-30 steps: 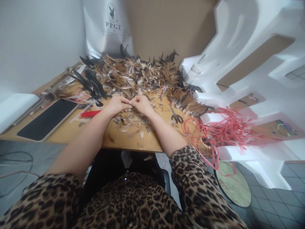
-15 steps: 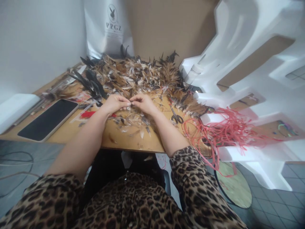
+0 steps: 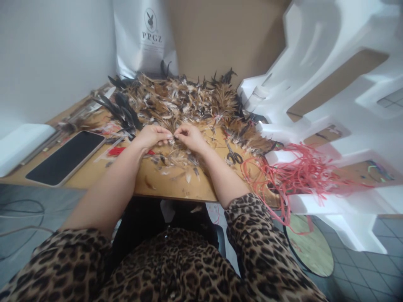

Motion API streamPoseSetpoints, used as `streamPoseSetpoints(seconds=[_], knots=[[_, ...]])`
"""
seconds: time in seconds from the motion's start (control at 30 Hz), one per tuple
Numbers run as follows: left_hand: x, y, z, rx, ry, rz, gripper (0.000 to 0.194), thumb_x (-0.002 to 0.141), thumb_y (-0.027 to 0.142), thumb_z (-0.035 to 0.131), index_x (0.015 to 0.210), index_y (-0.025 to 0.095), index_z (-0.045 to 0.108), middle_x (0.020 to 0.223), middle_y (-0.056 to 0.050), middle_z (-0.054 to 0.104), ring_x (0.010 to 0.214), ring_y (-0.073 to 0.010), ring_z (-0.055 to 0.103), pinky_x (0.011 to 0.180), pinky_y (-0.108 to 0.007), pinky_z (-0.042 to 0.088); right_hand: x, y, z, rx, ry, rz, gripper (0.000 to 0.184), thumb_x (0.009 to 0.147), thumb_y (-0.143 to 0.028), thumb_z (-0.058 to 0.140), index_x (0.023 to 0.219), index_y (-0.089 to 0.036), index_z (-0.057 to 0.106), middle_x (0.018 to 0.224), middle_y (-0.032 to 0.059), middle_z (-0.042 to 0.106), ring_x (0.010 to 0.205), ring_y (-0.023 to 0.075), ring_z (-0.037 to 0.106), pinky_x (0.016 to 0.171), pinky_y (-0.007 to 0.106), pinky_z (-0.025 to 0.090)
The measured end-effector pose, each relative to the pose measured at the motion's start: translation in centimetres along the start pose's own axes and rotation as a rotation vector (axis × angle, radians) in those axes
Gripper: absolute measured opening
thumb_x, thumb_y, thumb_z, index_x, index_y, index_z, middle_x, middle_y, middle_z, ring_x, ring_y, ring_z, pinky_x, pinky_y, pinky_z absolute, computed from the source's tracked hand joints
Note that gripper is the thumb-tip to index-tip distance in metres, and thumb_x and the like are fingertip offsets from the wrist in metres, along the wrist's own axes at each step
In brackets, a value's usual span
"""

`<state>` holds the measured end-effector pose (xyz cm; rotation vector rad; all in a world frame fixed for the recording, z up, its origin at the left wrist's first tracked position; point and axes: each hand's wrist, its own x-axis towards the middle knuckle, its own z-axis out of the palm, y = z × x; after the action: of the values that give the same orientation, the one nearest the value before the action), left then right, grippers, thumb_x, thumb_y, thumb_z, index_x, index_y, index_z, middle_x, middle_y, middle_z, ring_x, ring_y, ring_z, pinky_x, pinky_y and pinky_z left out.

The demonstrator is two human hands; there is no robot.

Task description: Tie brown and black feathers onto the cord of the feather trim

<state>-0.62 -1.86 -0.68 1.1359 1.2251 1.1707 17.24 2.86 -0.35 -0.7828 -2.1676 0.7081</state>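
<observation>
Over the middle of the table, my left hand (image 3: pixel 153 137) and my right hand (image 3: pixel 189 136) meet almost fingertip to fingertip, each in a pinch. Between them is a small brown feather (image 3: pixel 172 126) with pale fluff below; its exact outline is blurred. Just beyond the fingers spreads a large heap of brown and cream feathers (image 3: pixel 185 94). Loose plucked feathers (image 3: pixel 181 163) lie on the tabletop under and in front of my hands. A bunch of long black feathers (image 3: pixel 124 111) rests to the left of my left hand.
A phone (image 3: pixel 67 157) lies at the left, a red bundle (image 3: pixel 116 151) beside my left forearm. Black-handled scissors (image 3: pixel 234 156) lie to the right. Red ribbon strands (image 3: pixel 302 172) drape over white foam pieces (image 3: pixel 327 203). Behind the heap stands a silver bag (image 3: pixel 146 50).
My fingertips have drawn very slightly apart, with the right hand shifting a little to the right. The whole view has shifted slightly; the surrounding things stay put.
</observation>
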Motion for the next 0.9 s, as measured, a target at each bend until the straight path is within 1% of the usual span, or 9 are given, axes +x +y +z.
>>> streamPoseSetpoints(seconds=[0.13, 0.27, 0.33, 0.4, 0.47, 0.53, 0.63, 0.77, 0.9], knots=[[0.16, -0.05, -0.13, -0.075, 0.034, -0.064, 0.016, 0.052, 0.017, 0.08, 0.064, 0.012, 0.071, 0.053, -0.004, 0.064, 0.042, -0.0056, 0.051, 0.037, -0.015, 0.033, -0.07, -0.13, 0.09, 0.011, -0.019, -0.004, 0.012, 0.074, -0.024, 0.059, 0.074, -0.016, 0.068, 0.079, 0.0025, 0.06, 0.08, 0.0132, 0.053, 0.078, 0.027, 0.042], [-0.09, 0.25, -0.03, -0.127, 0.039, -0.125, 0.02, 0.05, 0.013, 0.081, 0.066, 0.011, 0.07, 0.052, -0.004, 0.063, 0.043, -0.0062, 0.054, 0.04, -0.014, 0.037, -0.06, -0.13, 0.16, 0.032, -0.059, -0.014, 0.011, 0.072, -0.024, 0.061, 0.073, -0.015, 0.068, 0.078, 0.0025, 0.06, 0.08, 0.0129, 0.054, 0.079, 0.026, 0.042], [-0.32, 0.49, 0.12, -0.145, 0.038, -0.135, 0.023, 0.048, 0.01, 0.081, 0.067, 0.011, 0.069, 0.052, -0.003, 0.063, 0.046, -0.007, 0.056, 0.042, -0.014, 0.039, -0.07, -0.15, 0.16, 0.074, -0.082, 0.02, 0.011, 0.071, -0.025, 0.063, 0.072, -0.015, 0.068, 0.076, 0.0019, 0.061, 0.076, 0.0121, 0.054, 0.076, 0.026, 0.042], [-0.49, 0.66, 0.28, -0.141, 0.031, -0.13, 0.024, 0.047, 0.009, 0.081, 0.067, 0.012, 0.068, 0.053, -0.002, 0.063, 0.047, -0.0077, 0.057, 0.044, -0.015, 0.04, -0.07, -0.18, 0.14, 0.145, -0.08, 0.089, 0.015, 0.071, -0.028, 0.063, 0.073, -0.014, 0.069, 0.075, 0.0016, 0.063, 0.073, 0.0112, 0.054, 0.073, 0.025, 0.042], [-0.54, 0.68, 0.39, -0.112, 0.021, -0.118, 0.024, 0.047, 0.01, 0.08, 0.067, 0.013, 0.068, 0.054, -0.001, 0.063, 0.048, -0.008, 0.057, 0.045, -0.017, 0.04, -0.06, -0.17, 0.13, 0.209, -0.054, 0.158, 0.02, 0.073, -0.03, 0.061, 0.077, -0.013, 0.069, 0.075, 0.0017, 0.065, 0.07, 0.0105, 0.054, 0.071, 0.024, 0.043], [-0.48, 0.55, 0.43, -0.069, 0.004, -0.097, 0.023, 0.047, 0.012, 0.08, 0.067, 0.013, 0.069, 0.055, -0.001, 0.063, 0.049, -0.008, 0.056, 0.047, -0.018, 0.041, -0.02, -0.09, 0.18, 0.236, -0.044, 0.184, 0.022, 0.075, -0.03, 0.058, 0.082, -0.012, 0.07, 0.075, 0.0018, 0.066, 0.068, 0.0101, 0.055, 0.069, 0.023, 0.043], [-0.33, 0.24, 0.45, 0.006, -0.016, -0.046, 0.024, 0.046, 0.016, 0.081, 0.067, 0.014, 0.07, 0.058, -0.001, 0.064, 0.05, -0.0075, 0.055, 0.051, -0.019, 0.042, -0.01, 0.17, 0.4, 0.199, -0.077, 0.149, 0.023, 0.075, -0.027, 0.056, 0.086, -0.012, 0.07, 0.078, 0.0018, 0.068, 0.07, 0.0102, 0.057, 0.071, 0.023, 0.043], [-0.31, 0.08, 0.56, 0.077, -0.025, 0.02, 0.025, 0.047, 0.019, 0.081, 0.07, 0.015, 0.071, 0.061, -0.001, 0.066, 0.052, -0.008, 0.056, 0.055, -0.02, 0.043, -0.17, 0.46, 0.72, 0.063, -0.098, 0.098, 0.024, 0.076, -0.024, 0.054, 0.089, -0.013, 0.071, 0.081, 0.0014, 0.069, 0.073, 0.0105, 0.058, 0.071, 0.022, 0.042], [-0.39, 0.19, 0.84, 0.158, -0.014, 0.11, 0.022, 0.05, 0.02, 0.078, 0.07, 0.014, 0.071, 0.061, -0.001, 0.065, 0.055, -0.0092, 0.056, 0.059, -0.022, 0.044, -0.35, 0.51, 0.77, -0.041, -0.1, 0.07, 0.025, 0.077, -0.024, 0.052, 0.089, -0.012, 0.071, 0.079, 0.0012, 0.069, 0.071, 0.0104, 0.057, 0.069, 0.021, 0.04]])
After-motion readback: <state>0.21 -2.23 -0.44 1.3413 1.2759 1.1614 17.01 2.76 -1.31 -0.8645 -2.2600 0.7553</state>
